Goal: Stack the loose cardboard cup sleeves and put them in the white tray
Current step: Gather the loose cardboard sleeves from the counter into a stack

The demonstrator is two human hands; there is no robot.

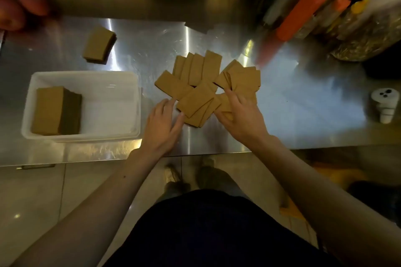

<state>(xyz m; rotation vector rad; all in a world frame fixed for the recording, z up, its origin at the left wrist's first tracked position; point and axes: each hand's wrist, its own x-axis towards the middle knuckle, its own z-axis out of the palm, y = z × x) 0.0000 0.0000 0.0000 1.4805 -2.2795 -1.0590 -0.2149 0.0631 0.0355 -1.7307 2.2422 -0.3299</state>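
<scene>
Flanking the loose sleeves (199, 84) fanned at frame centre, my left hand (161, 123) lies spread flat at their lower-left edge; my right hand (240, 115) presses fingers onto the right-side ones. White tray (84, 77) sits left, nearer my left hand.

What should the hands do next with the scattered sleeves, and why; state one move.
Probably draw both hands together to square the loose sleeves into one pile. They lie fanned and overlapping on the steel counter, with the left hand at their near-left edge and the right hand resting on them. The white tray already holds one stack, with bare space beside it.
</scene>
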